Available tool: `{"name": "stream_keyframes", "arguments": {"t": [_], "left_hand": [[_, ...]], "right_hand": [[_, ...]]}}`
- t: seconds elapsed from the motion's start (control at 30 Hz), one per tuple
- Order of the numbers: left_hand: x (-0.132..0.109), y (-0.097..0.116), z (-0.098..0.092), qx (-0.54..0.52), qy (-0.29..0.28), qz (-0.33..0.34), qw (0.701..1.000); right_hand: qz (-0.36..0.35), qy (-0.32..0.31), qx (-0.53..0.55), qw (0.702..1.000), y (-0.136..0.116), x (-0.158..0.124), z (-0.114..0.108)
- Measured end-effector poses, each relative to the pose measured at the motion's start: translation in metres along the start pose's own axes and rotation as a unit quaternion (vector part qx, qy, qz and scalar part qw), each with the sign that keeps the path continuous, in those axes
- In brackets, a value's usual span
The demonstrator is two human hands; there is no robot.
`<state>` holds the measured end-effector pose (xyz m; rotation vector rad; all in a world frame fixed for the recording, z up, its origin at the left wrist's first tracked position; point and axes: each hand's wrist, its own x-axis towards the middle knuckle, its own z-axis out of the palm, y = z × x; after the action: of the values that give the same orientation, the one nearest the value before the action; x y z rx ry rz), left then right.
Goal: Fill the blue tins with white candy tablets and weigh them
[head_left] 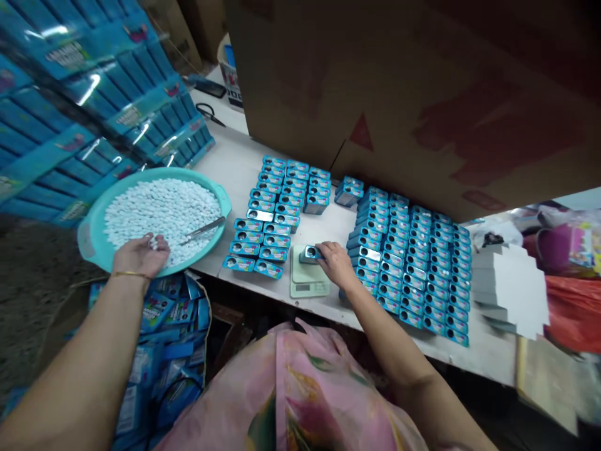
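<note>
My left hand (pixel 139 258) rests at the near rim of a teal plastic basin (pixel 94 216), its fingers curled around a few pieces from the heap of white mints (pixel 162 213). A metal scoop or tweezers (pixel 201 229) lies on the heap. My right hand (pixel 336 263) grips a small blue tin (pixel 310 254) lying on a pale green digital scale (pixel 307 282). Its display is hidden from this angle. Rows of blue tins with round clear windows (pixel 277 210) stand between the basin and the scale, and more rows (pixel 408 266) stand to the right of my right hand.
A large cardboard box (pixel 422 94) overhangs the white table (pixel 225 169). Black-handled scissors (pixel 209 114) and a phone (pixel 206 88) lie at the far end. Stacked white card blanks (pixel 511 291) sit at the right, with blue packaging (pixel 169 351) piled below the table edge.
</note>
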<state>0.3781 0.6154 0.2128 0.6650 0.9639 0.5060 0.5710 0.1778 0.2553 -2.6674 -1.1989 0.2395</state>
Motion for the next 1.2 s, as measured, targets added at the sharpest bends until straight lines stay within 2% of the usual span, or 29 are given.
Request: {"name": "stream_keyframes", "arguments": {"t": [0.13, 0.27, 0.37, 0.47, 0.57, 0.67, 0.73, 0.83, 1.0, 1.1, 1.2], "left_hand": [[-0.012, -0.002, -0.006, -0.088, 0.001, -0.009, 0.996], [-0.035, -0.017, 0.006, -0.118, -0.047, -0.059, 0.990], [-0.062, -0.032, 0.018, -0.124, -0.069, -0.089, 0.986], [-0.097, -0.048, 0.028, -0.098, -0.049, -0.122, 0.986], [-0.133, -0.066, 0.037, -0.089, -0.051, -0.149, 0.984], [-0.162, -0.086, 0.045, -0.108, -0.032, -0.170, 0.979], [-0.175, -0.099, 0.048, -0.124, -0.025, -0.188, 0.974], [-0.185, -0.118, 0.051, -0.127, -0.016, -0.215, 0.968], [-0.189, -0.138, 0.058, -0.098, -0.039, -0.243, 0.964], [-0.190, -0.146, 0.063, -0.083, -0.064, -0.262, 0.959], [-0.189, -0.153, 0.068, -0.071, -0.072, -0.286, 0.953]], "right_hand": [[0.031, 0.051, -0.014, 0.998, 0.023, 0.063, -0.001], [0.050, 0.054, -0.020, 0.997, 0.040, 0.108, 0.007], [0.049, 0.098, -0.029, 0.994, 0.065, 0.116, 0.005], [0.108, 0.145, -0.055, 0.982, 0.104, 0.119, -0.008], [0.152, 0.130, -0.097, 0.975, 0.138, 0.130, -0.019], [0.145, 0.100, -0.148, 0.973, 0.150, 0.140, -0.018], [0.112, 0.091, -0.178, 0.973, 0.149, 0.137, -0.013], [0.047, 0.074, -0.207, 0.975, 0.146, 0.117, -0.008], [0.015, 0.040, -0.192, 0.980, 0.137, 0.065, -0.026], [-0.073, 0.022, -0.155, 0.985, 0.104, 0.033, -0.039], [-0.156, -0.004, -0.108, 0.982, 0.053, 0.010, -0.034]]}}
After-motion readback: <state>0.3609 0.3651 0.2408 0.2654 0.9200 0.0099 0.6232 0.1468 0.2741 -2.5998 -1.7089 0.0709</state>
